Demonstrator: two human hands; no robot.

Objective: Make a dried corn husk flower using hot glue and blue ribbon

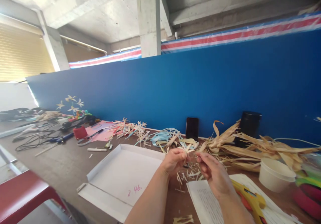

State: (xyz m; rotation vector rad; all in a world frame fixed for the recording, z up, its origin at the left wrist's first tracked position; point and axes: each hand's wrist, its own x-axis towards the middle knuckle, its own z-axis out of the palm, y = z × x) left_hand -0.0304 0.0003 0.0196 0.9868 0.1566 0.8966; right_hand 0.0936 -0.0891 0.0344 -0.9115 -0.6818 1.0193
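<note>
My left hand (175, 159) is closed in a pinch on a pale corn-husk flower (188, 149), whose narrow petals stick out past the fingertips. Just to the right, my right hand (210, 169) has thumb and forefinger pinched together; anything between them is too small to make out. The two hands are a short gap apart above the table. Below them lie scattered husk scraps (189, 175). Behind the hands are pale blue strips (163, 136) and a dark phone (192, 128) leaning upright against the blue panel.
An open white box (130, 170) with pink writing sits at left. Printed paper (205, 197) and a yellow glue gun (250, 197) lie by my right forearm. Dried husks (250, 150), a black container (249, 125) and a paper cup (276, 177) stand right. Finished-looking flowers (130, 127) lie behind the box.
</note>
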